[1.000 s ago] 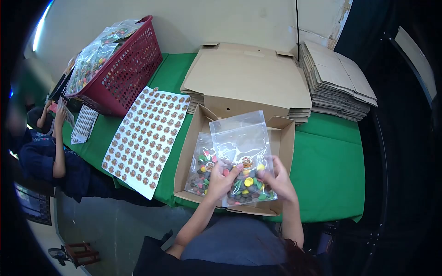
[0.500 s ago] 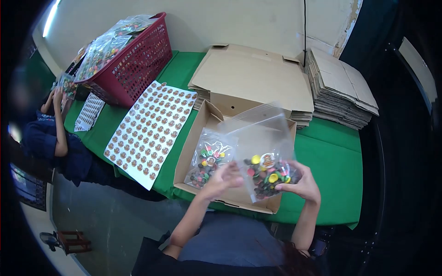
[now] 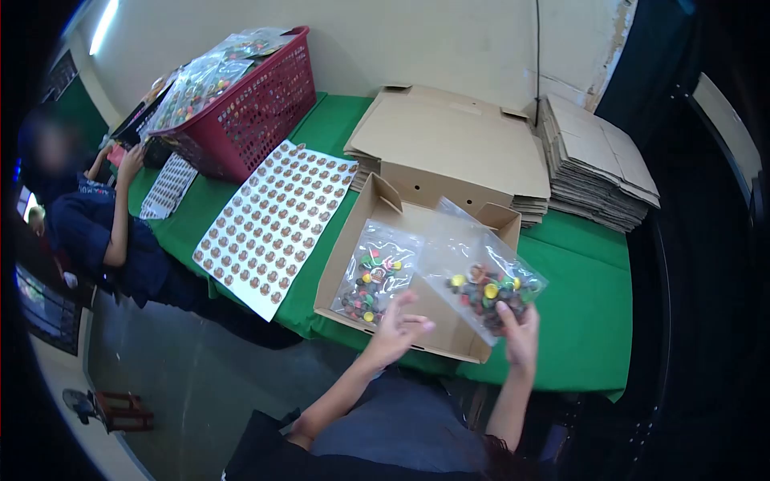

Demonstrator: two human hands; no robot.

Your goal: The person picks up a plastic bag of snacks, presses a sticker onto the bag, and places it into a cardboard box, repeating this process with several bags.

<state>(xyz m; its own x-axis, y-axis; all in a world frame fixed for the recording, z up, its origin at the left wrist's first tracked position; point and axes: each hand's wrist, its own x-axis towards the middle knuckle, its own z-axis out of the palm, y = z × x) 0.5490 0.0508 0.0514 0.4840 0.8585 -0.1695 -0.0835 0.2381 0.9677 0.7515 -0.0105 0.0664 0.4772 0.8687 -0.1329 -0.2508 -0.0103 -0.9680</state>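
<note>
My right hand (image 3: 521, 330) grips the lower right corner of a clear zip bag of colourful candies (image 3: 491, 290), its thumb on the front. The bag is tilted over the right half of an open cardboard box (image 3: 441, 349), and a round sticker shows on it. Inside the box's left half lies a second bag of candies (image 3: 375, 276), also with a round label. My left hand (image 3: 397, 330) hovers at the box's front edge, fingers apart and holding nothing, just right of that second bag.
A sheet of round stickers (image 3: 269, 228) lies left of the box. Behind it stands a red basket (image 3: 249, 120) heaped with candy bags. Flat cardboard stacks (image 3: 449, 132) (image 3: 597, 152) sit at the back. Another person (image 3: 120, 232) works at the table's left end.
The bag in my right hand has turned and shifted slightly right, its top now leaning left. My left hand has drawn away from the bag with fingers spread. The view has shifted slightly.
</note>
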